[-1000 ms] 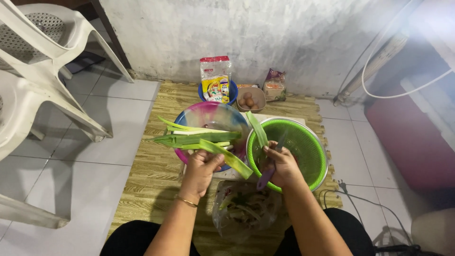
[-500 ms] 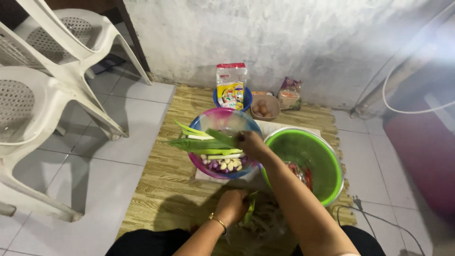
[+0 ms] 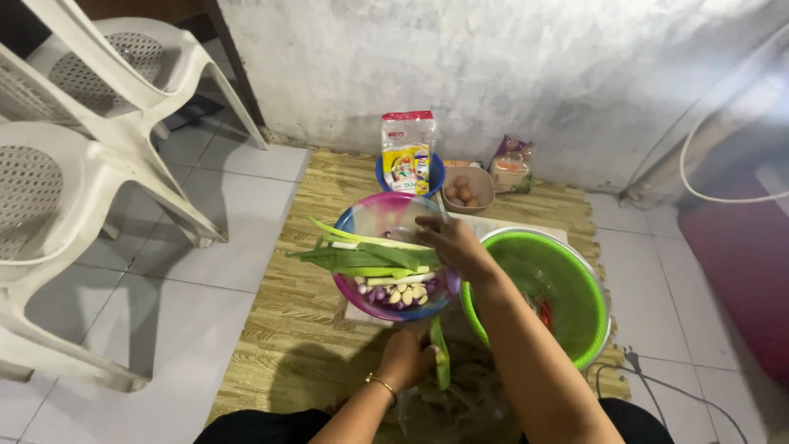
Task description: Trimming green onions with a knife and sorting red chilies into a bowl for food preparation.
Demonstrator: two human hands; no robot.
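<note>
- My right hand reaches over the pink-and-blue bowl, fingers curled down onto the leeks lying across it; whether they grip a stalk or only rest there I cannot tell.
- Half a second ago this hand was already at the bowl; a second ago it was over at the green basin with something dark in it.
- My left hand is low, near my knees, closed around a strip of green leaf that points up toward the bowl. A second ago that hand was up at the bowl's near rim among the leeks; it has since dropped to the plastic bag below.
- The leeks lie crosswise over the bowl, their green ends sticking out past its left rim, above garlic cloves and small purple onions inside.
- The green basin sits touching the bowl on its right, with something red at the bottom.
- Behind them: a small blue bowl with a packet standing in it, a tub of eggs, a small bag by the wall.
- Everything rests on a woven floor mat; white plastic chairs stand to the left.
</note>
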